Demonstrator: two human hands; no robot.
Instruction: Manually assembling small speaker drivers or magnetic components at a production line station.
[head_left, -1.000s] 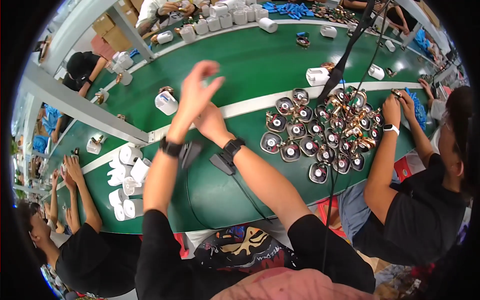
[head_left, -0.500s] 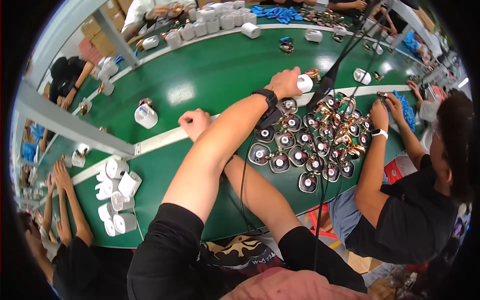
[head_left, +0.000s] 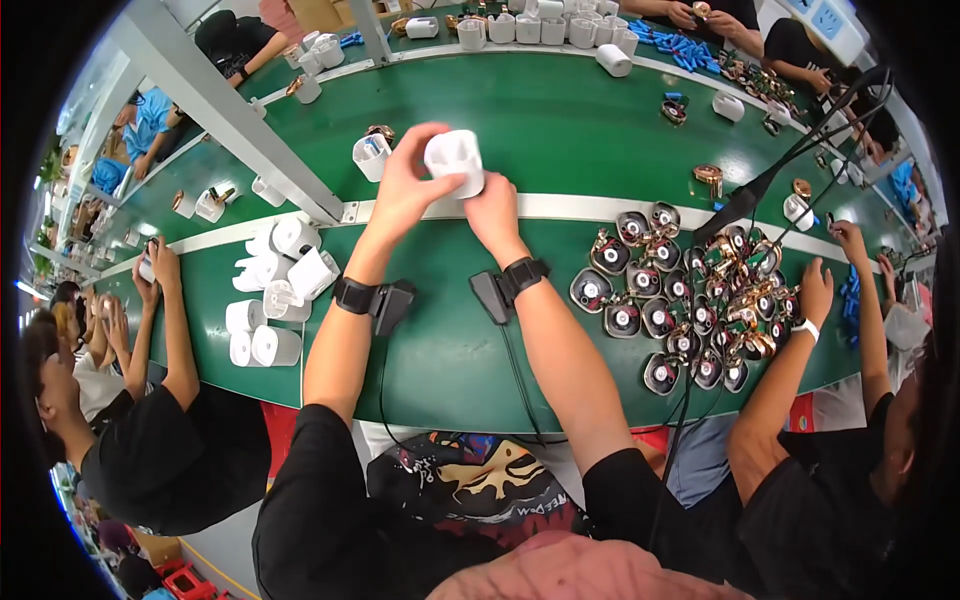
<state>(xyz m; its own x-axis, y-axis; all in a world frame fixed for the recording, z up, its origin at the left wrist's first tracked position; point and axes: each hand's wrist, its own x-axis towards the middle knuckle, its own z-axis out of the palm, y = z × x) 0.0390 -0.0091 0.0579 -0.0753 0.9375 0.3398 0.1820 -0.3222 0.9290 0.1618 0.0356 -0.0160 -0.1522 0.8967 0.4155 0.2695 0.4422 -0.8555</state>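
Note:
My left hand (head_left: 408, 190) grips a white hollow plastic housing (head_left: 455, 160) above the far part of the green table, fingers and thumb around its side. Its open end, with inner walls, faces me. Close against the housing's lower right side is my right hand (head_left: 493, 212), its fingers curled and partly hidden; what they hold, if anything, I cannot make out. Just beyond my left hand stands another white housing (head_left: 370, 157) with a copper-coloured part beside it. To the right lies a heap of dark rounded-square caps with copper-coloured motor parts (head_left: 705, 295).
Several white housings (head_left: 275, 345) stand on the left of the green table (head_left: 450, 350). A pale metal rail (head_left: 570, 207) crosses it, and a grey post (head_left: 230, 110) rises at left. Black cables (head_left: 800, 150) hang at right. Co-workers sit on both sides and opposite.
My left hand has moved left with the white housing, from beyond the heap to mid-table. My arms have uncrossed, and my right hand now meets the housing. The view has shifted.

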